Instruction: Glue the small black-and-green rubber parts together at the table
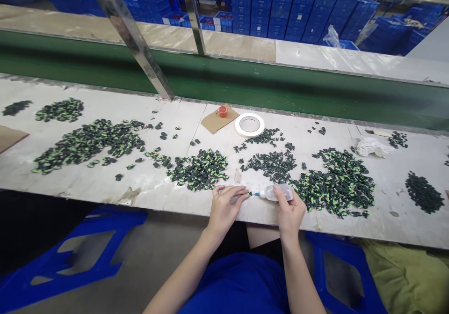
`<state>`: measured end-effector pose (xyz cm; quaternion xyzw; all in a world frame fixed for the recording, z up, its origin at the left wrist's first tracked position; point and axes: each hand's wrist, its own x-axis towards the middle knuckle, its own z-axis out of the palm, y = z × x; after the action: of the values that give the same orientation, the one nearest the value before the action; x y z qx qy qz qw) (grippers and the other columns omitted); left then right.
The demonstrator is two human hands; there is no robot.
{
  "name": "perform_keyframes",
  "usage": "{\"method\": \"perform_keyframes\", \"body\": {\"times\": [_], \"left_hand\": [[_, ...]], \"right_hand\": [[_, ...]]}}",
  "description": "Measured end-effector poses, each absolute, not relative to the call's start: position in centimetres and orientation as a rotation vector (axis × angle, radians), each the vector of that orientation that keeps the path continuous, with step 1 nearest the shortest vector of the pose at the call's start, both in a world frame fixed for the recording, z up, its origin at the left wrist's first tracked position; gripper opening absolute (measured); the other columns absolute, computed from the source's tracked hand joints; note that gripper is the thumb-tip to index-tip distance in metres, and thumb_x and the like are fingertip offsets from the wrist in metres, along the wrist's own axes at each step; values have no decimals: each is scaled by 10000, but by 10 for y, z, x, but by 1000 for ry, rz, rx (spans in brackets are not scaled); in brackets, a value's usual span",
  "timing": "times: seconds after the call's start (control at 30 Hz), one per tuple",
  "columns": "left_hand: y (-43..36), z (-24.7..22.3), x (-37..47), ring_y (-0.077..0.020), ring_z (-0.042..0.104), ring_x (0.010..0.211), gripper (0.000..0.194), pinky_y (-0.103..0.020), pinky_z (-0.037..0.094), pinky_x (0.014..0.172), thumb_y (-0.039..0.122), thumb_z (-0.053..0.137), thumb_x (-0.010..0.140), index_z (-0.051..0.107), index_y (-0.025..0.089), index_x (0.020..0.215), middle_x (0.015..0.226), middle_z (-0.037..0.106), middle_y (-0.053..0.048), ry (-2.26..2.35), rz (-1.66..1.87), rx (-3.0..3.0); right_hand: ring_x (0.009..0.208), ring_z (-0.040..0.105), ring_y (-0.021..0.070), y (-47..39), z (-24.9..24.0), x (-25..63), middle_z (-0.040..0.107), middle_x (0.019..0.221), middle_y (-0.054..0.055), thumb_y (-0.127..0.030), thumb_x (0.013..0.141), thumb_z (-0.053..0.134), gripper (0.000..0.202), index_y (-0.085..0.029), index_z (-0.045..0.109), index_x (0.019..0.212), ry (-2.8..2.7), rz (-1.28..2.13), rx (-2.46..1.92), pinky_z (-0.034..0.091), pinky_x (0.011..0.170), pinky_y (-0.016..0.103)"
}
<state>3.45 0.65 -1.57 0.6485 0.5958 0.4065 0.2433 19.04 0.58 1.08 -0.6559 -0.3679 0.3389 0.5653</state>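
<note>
My left hand (226, 205) pinches a small black-and-green part (249, 193) between thumb and fingertips, just above the front of the white worktable. In my right hand (290, 211) lies a translucent squeeze bottle (278, 193), tipped on its side. Its thin blue nozzle (257, 193) points left and reaches up to the small part; whether it touches cannot be made out. Behind my hands sits a heap of small dark pieces (275, 165). A pile of black-and-green parts (199, 170) lies beyond my left hand, and another such pile (338, 185) spreads to the right of the bottle.
A roll of white tape (249, 125) lies near a piece of cardboard (212, 123) bearing a small red cup (222, 112). More parts (94, 141) spread leftward. Behind the table runs a green conveyor belt (280, 87), with a metal post (140, 47) before it. Blue stools (87, 244) stand below.
</note>
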Motion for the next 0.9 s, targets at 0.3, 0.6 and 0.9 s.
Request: {"method": "perform_keyframes", "body": {"times": [0.3, 0.6, 0.9], "left_hand": [[6, -14, 34, -225, 681, 939, 104, -437, 367, 921, 218, 695, 796, 713, 280, 877, 885, 776, -3, 1667, 1073, 1833], [6, -20, 32, -269, 562, 988, 61, -434, 403, 830, 241, 701, 793, 745, 282, 808, 940, 742, -38, 1684, 1122, 1965], [7, -21, 32, -281, 551, 992, 86, -456, 391, 840, 254, 673, 811, 744, 284, 772, 875, 746, -38, 1645, 1092, 1941]], "right_hand": [[567, 553, 147, 7, 9, 201, 629, 653, 20, -470, 702, 707, 344, -138, 638, 757, -710, 755, -1389, 438, 515, 261], [812, 707, 227, 13, 5, 175, 728, 834, 45, -357, 625, 789, 392, -221, 518, 873, -1212, 772, -1422, 550, 751, 359], [1067, 567, 276, 9, 12, 212, 647, 1155, 103, -476, 705, 733, 578, -231, 578, 1206, -1657, 472, -1427, 481, 883, 442]]}}
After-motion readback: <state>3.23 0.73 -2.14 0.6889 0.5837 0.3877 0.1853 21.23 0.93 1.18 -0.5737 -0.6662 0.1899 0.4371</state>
